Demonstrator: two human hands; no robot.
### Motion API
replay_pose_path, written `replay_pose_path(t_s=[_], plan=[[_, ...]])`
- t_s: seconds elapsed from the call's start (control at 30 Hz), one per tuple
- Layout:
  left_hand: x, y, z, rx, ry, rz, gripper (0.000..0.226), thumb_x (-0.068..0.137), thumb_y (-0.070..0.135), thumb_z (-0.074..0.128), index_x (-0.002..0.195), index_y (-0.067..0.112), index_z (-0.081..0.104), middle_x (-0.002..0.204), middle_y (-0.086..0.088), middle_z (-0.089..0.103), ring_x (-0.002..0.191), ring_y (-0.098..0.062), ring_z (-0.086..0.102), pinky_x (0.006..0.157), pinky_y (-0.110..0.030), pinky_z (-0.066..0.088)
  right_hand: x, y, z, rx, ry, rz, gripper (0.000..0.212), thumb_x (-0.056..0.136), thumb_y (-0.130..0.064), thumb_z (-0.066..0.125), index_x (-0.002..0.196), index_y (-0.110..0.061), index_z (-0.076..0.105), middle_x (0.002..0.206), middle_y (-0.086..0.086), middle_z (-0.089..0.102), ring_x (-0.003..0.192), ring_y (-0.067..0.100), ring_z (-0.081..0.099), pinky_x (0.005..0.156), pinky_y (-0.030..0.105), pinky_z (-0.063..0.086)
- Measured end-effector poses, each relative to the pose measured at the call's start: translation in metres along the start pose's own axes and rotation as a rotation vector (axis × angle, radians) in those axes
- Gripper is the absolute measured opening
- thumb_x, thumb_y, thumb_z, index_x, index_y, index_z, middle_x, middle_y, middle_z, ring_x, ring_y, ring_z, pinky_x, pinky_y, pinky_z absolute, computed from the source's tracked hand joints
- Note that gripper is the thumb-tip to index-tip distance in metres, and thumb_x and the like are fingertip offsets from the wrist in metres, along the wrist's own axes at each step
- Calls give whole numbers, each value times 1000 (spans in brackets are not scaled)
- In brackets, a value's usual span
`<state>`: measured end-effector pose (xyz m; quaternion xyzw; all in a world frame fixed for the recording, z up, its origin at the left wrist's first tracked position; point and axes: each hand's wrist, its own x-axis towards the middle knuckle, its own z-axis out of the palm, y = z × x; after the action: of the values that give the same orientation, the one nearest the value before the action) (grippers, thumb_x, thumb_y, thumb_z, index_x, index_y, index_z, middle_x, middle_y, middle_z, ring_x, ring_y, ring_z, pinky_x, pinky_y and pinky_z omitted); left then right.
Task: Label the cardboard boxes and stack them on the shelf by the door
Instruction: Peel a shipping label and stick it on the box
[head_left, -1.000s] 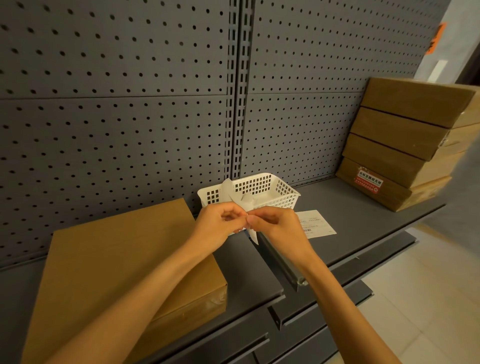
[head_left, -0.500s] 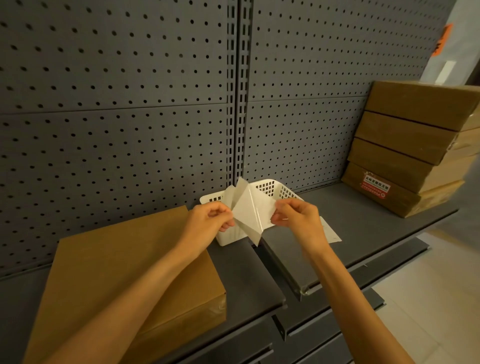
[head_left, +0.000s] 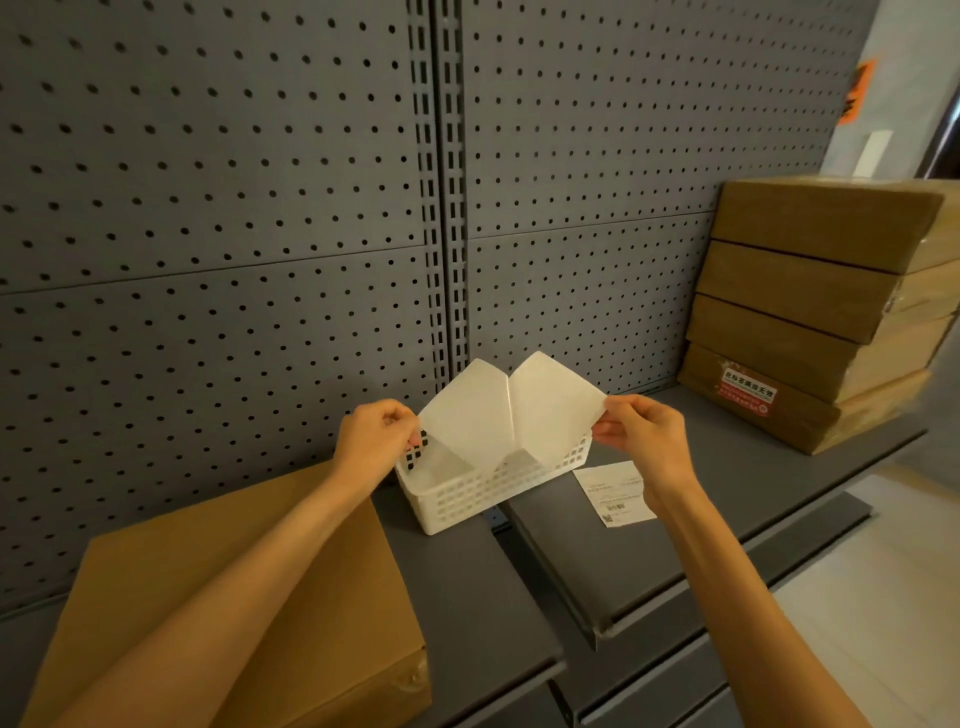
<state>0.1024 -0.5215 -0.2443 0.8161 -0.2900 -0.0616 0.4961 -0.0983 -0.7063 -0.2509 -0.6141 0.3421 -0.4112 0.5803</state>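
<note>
My left hand and my right hand each pinch one side of a white label sheet, which is pulled apart into two leaves over a white plastic basket. A flat cardboard box lies on the grey shelf under my left forearm, at the lower left. Several cardboard boxes stand stacked at the right end of the shelf; the lowest one carries a red label. A printed white slip lies on the shelf beside the basket, partly hidden by my right wrist.
A grey pegboard wall backs the shelf. A lower shelf edge juts out below. Light floor tiles show at the lower right. An orange sign hangs on the wall at the upper right.
My hands have moved apart and upward, peeling the white sheet open from a small folded piece into two spread leaves. The view has shifted slightly closer to the shelf.
</note>
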Motion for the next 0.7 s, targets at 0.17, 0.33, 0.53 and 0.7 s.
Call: replay_pose_path(t_s=[0.17,0.33,0.53,0.7], plan=[[8,-7,6,117,50,40,16,87,10,54,75,11,65,69,2,66,70,-18,63,73,-34,53,13,3,-10,0,39,-5,18,92,-9,53,85,-7,70,81,15,70,76,26,66,78,35,57],[15,-19,4,255,79,60,15,88,15,54,76,13,63,75,-8,70,72,-23,65,66,-33,50,21,8,-17,-27,83,-3,18,91,-11,54,86,-8,70,82,17,71,80,31,68,80,38,58],[15,-23,6,404,98,135,19,90,17,55,72,15,56,58,2,54,52,-12,49,49,-24,37,23,6,-18,-53,115,-17,18,91,-11,52,89,-7,69,78,9,71,75,21,67,69,26,54],[11,-24,7,509,53,177,16,88,20,55,75,11,58,65,-2,60,58,-15,55,50,-24,40,20,4,-16,-50,135,-24,15,90,-13,54,84,-12,68,74,8,68,72,19,65,76,31,54]])
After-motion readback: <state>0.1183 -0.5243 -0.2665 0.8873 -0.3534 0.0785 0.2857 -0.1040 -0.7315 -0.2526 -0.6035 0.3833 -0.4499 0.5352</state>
